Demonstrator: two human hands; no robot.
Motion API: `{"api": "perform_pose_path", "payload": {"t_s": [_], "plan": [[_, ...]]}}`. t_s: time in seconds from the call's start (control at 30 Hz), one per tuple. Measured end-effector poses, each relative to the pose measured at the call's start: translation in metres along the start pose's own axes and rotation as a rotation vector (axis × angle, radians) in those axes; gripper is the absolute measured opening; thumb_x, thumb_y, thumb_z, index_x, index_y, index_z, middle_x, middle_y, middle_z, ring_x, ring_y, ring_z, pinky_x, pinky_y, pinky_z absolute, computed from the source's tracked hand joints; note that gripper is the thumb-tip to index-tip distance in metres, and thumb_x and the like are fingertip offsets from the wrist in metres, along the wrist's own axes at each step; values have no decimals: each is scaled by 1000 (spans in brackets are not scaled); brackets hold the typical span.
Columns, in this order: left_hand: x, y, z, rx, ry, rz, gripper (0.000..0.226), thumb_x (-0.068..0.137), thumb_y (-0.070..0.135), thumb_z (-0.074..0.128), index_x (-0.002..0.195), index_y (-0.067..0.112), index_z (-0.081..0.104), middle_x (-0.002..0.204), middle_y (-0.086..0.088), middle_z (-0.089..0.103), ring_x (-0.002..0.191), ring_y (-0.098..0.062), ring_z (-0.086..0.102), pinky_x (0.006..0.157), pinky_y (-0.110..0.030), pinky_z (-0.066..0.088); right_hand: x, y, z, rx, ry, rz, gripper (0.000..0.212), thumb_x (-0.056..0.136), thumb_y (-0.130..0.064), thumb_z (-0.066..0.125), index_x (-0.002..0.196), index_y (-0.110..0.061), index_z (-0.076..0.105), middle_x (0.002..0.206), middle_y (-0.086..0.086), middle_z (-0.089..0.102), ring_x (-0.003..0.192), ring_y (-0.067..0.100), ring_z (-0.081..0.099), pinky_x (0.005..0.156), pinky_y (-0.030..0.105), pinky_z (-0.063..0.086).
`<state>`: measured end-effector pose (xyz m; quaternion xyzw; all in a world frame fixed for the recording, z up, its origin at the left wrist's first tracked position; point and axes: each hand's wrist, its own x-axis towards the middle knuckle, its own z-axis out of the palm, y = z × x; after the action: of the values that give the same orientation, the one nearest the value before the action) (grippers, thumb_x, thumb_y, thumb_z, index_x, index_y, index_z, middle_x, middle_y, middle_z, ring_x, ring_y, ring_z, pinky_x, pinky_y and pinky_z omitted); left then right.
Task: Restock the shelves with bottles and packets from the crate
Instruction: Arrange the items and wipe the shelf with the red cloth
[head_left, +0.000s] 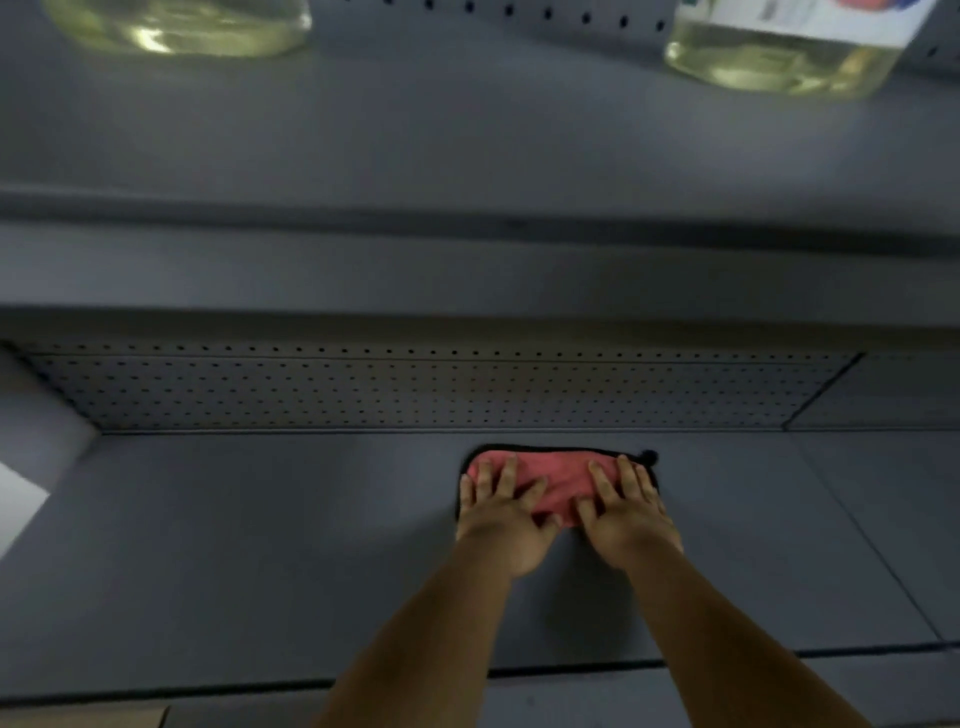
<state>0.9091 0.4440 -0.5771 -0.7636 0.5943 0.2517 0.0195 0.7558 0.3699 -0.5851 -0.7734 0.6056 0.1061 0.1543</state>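
Grey metal makes up the whole unit: a lower shelf (260, 545) with a perforated back panel (415, 389) rising from its rear edge, and an upper shelf (415, 130) above it. On the lower shelf, close to the rear edge and right of centre, lies a flat pink packet (558, 480) with a black border. Left hand (506, 519) and right hand (626, 512) both rest on it, fingers spread and fairly straight, pressing it flat; neither grip is closed round anything. Two clear bottles of pale yellow liquid stand at the back of the upper shelf, one at the left (176, 26), one at the right (784, 47) bearing a white label. Lighting is dim and the picture is blurred. The crate cannot be made out.
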Motion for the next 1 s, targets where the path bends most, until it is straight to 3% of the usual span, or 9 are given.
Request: {"api": "perform_pose_path", "payload": {"t_s": [0.13, 0.3, 0.43, 0.63, 0.73, 0.8, 0.87, 0.93, 1.0], "plan": [[3, 15, 10, 29, 31, 3, 58, 98, 58, 19, 152, 43, 4, 161, 2, -20, 147, -28, -21, 118, -47, -13, 0, 14, 1, -16, 11, 6, 62, 100, -54, 22, 157, -37, 2, 165, 3, -13, 151, 26, -12, 123, 41, 1], [-22, -44, 14, 30, 125, -73, 58, 96, 58, 17, 152, 43, 11, 162, 6, -12, 149, -24, -13, 121, -42, -1, -26, -45, 16, -6, 18, -141, 64, 100, -49, 20, 157, -31, -1, 163, 9, -18, 149, 30, -20, 121, 41, -11], [-77, -119, 13, 48, 166, -194, 91, 66, 69, -9, 150, 45, 16, 163, 9, -5, 150, -21, -6, 119, -39, 13, -72, -110, 38, 74, 2, -319, 67, 96, -51, 23, 157, -32, 5, 163, 8, -18, 148, 28, -23, 118, 39, -17], [-136, -169, 20, 21, 171, -335, 64, 91, 65, 23, 151, 42, 19, 163, 7, -5, 150, -19, -5, 118, -38, 21, -117, -166, 65, 98, -18, -417, 63, 100, -46, 27, 157, -31, 5, 162, 6, -22, 147, 26, -27, 119, 42, -15], [-137, -153, 23, 10, 194, -338, 74, 83, 72, 16, 151, 42, 21, 163, 3, -4, 150, -26, -6, 120, -40, 11, -116, -152, 71, 83, 52, -427, 62, 97, -48, 29, 156, -36, 14, 164, 4, -13, 151, 25, -14, 121, 37, -9], [-133, -134, 28, -10, 226, -289, 87, 70, 71, 4, 150, 43, 25, 163, -2, 0, 149, -32, -5, 120, -44, 4, -114, -134, 70, 108, 120, -390, 61, 85, -50, 40, 143, -37, 48, 160, 8, 27, 148, 28, 26, 119, 33, 9], [-129, -114, 35, -3, 219, -228, 87, 68, 67, 0, 149, 46, 22, 163, -4, -3, 148, -36, -7, 119, -46, -1, -108, -109, 74, 101, 164, -319, 62, 76, -53, 44, 130, -31, 63, 148, 10, 49, 136, 30, 46, 113, 39, 22], [-127, -94, 42, 10, 198, -188, 82, 72, 64, -1, 150, 47, 16, 163, -4, -9, 148, -37, -11, 118, -45, -6, -105, -85, 75, 58, 147, -267, 66, 77, -56, 39, 133, -30, 61, 149, 11, 47, 137, 32, 44, 115, 40, 25], [-125, -85, 47, -21, 207, -158, 80, 74, 63, 0, 150, 45, 17, 162, -4, -11, 147, -37, -13, 116, -42, -13, -109, -73, 72, 14, 133, -211, 77, 78, -61, 23, 147, -33, 44, 160, 8, 29, 148, 29, 24, 120, 38, 12]]}}
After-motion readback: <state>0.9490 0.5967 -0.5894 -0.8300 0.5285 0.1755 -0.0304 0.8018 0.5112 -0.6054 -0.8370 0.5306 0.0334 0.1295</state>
